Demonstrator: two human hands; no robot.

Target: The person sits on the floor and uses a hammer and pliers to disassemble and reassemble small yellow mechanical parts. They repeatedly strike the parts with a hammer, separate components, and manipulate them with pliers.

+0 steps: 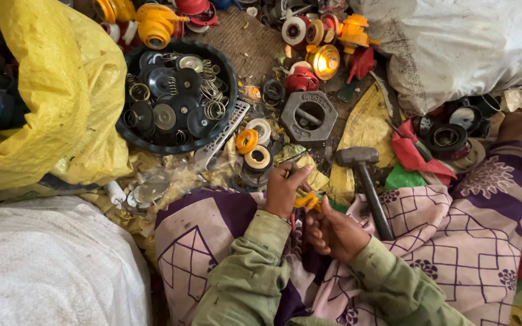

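Both hands meet over the lap and work on a small yellow part [305,200]. The left hand [284,188] pinches it from above with closed fingers; the right hand [333,232] grips it from below, fingers curled around it. The part is mostly hidden, so its shape I cannot tell. To do this well, I think one hand should hold steady while the other pulls or twists slowly, close to the body. A hammer [367,181] lies just beside the right hand, and a black basket [228,66] of discs and springs stands ahead.
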